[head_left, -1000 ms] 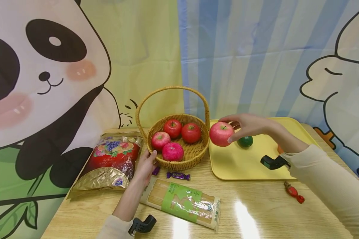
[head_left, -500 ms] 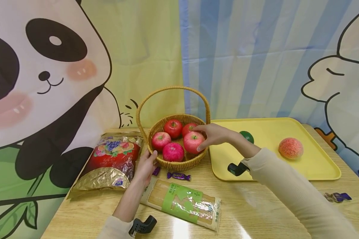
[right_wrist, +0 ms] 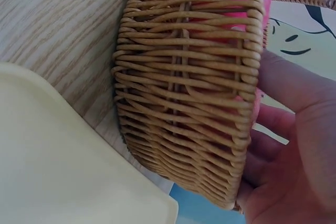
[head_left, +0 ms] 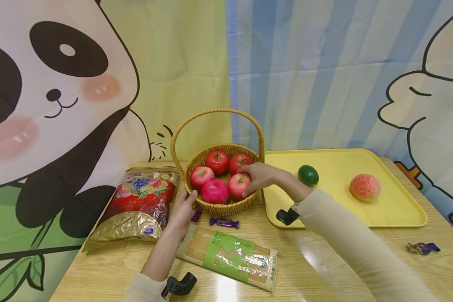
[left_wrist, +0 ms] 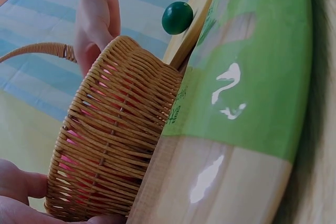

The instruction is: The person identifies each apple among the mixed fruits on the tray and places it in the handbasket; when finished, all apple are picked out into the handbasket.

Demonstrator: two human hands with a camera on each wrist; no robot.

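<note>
Red apple [head_left: 238,185], carried over earlier, now sits in basket [head_left: 226,206], right hand [head_left: 259,176] still gripping; left hand [head_left: 183,209] steadies rim.

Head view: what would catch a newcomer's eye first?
A round woven wicker basket holding five red apples sits mid-table; the right hand grips the front-right red apple while the left hand touches the rim. Right of it, a yellow plastic tray carries a dark green fruit.

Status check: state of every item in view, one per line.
Woven wicker basket: upright, holds five apples.
Pink-red apple: in basket, gripped by right hand.
Left hand: touching the basket's wall.
Yellow plastic tray: flat, holds fruit.
Green round fruit: on tray.
Peach: on tray.
Noodle packet: sealed, flat.
</note>
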